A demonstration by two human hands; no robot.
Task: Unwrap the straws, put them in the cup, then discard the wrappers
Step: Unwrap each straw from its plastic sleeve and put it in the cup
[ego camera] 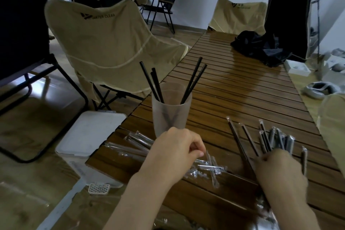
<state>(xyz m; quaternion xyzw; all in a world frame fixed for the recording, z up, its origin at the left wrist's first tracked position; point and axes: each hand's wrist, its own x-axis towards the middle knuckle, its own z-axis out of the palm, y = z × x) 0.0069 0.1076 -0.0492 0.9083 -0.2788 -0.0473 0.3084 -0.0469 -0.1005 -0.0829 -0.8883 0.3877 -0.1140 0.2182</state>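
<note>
frosted cup (170, 112) upright on the slatted wooden table (242, 87), near the table's left edge, holding 5 unwrapped black straws (194, 80): 3 lean left, 2 lean right, crossing inside the cup. left hand (175, 157) just near of the cup, fingers curled, thumb and fingertips pinching a clear wrapper (210, 158) above a loose heap of empty wrappers (138, 142) that spreads from the left of the hand to the near centre of the table. right hand (280, 172) at the near right, fingers curled down onto a fanned bundle of wrapped straws (270, 138); whether it grips 1 of them or only rests on the bundle cannot be told, since the fingertips are hidden. 1 long dark straw (240, 147) runs from the far side of the bundle down beneath this hand. white lidded bin (89, 136) on the floor just left of the table. beige folding chair (104, 43) far left, a 2nd beige chair (240, 15) at the table's far end, dark crumpled fabric (261, 46) on the far right of the table.
</note>
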